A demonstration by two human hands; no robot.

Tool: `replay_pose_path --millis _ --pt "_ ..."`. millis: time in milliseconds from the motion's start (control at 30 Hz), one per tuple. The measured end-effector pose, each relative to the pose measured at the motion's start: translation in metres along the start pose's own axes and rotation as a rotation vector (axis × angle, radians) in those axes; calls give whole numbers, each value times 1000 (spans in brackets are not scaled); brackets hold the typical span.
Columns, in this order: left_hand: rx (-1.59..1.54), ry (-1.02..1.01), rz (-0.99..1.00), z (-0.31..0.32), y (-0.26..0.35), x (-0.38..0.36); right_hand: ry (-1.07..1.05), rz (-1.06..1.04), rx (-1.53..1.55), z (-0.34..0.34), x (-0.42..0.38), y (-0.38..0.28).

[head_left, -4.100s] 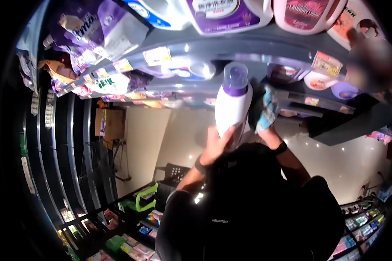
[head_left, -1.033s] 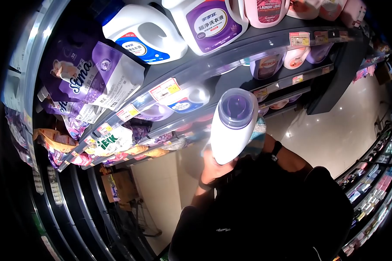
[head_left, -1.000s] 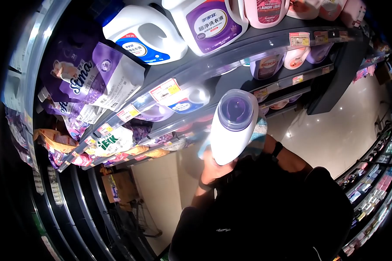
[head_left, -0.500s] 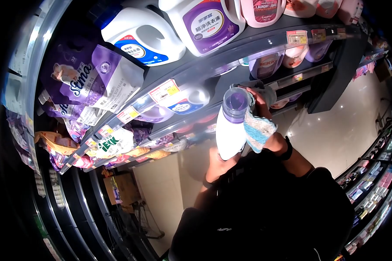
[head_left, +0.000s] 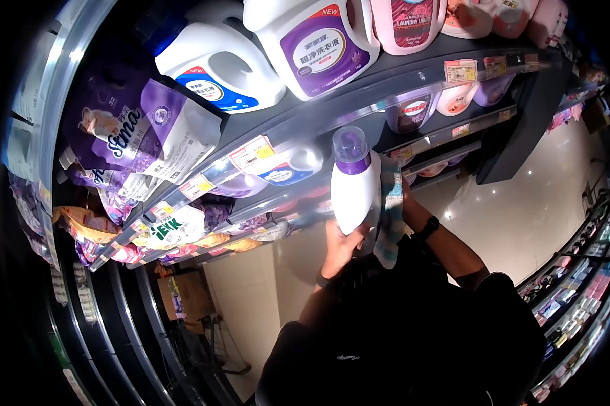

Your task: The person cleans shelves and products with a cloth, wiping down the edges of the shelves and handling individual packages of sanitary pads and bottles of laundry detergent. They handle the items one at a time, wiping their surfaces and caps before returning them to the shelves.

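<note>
A white detergent bottle with a purple collar and a clear purple cap is held in front of the shelf, tilted with its cap pointing up and away. My left hand is closed around its lower part. At the bottle's right side, my right hand holds a blue and white striped cloth. The cloth lies along that side and hangs below the hand. Most of my right fingers are hidden behind the cloth and bottle.
White detergent jugs, a pink laundry liquid bottle and purple softener pouches stand on the upper shelf. Price tags line its front edge. Lower shelves hold more bottles and bags. A cardboard box sits below left.
The bottle has shifted slightly left with its cap higher. My right hand has moved from near the cap down the bottle's right side, and the cloth now hangs lower.
</note>
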State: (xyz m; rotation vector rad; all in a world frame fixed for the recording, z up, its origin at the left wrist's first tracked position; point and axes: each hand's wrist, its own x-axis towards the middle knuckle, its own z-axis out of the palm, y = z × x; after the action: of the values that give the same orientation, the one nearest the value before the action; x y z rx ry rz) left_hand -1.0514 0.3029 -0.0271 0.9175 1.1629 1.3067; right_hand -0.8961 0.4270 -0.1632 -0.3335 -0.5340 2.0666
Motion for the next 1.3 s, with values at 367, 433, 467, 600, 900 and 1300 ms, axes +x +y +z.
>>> replay_pose_path --millis 367,433,467,600,900,1300 --pt "-149 200 82 31 -11 52 -8 -592 -1780 -19 -20 -86" --pt "-149 274 138 39 -12 69 -24 -554 -1893 -15 -32 -105" --pt "-111 313 184 43 -11 77 19 -555 -1759 -18 -32 -107" --pt "-31 506 300 74 3 106 275 -367 -1202 29 -41 -133" --pt "-153 790 577 107 -5 174 146 -402 -1705 -59 -52 -169" --pt "-165 951 663 97 -43 234 265 -199 -1395 -44 -48 -224"
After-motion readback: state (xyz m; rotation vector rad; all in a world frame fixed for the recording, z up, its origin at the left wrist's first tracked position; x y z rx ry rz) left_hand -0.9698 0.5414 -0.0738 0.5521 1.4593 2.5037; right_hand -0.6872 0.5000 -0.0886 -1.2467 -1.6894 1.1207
